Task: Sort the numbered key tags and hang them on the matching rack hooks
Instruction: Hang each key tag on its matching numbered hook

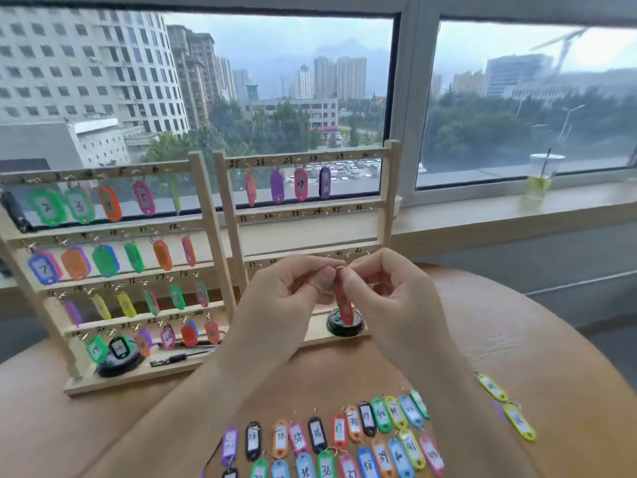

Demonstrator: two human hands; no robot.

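Left hand (289,288) and right hand (389,288) both pinched the ring of a red tag (343,298), which hung edge-on in front of the lower rows of the rack (391,201) marked 25 up. Number seemingly unreadable, so wrong hook was a risk; a slack pinch could've dropped it

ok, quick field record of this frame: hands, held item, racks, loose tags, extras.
left hand: pinches red tag at its ring end
right hand: pinches the same tag's top
red tag: hangs edge-on between the hands, before right rack
left rack: tags on all four rows
right rack: four tags on top row
loose tags: two rows on table, two yellow tags apart at right
sill: cup with straw
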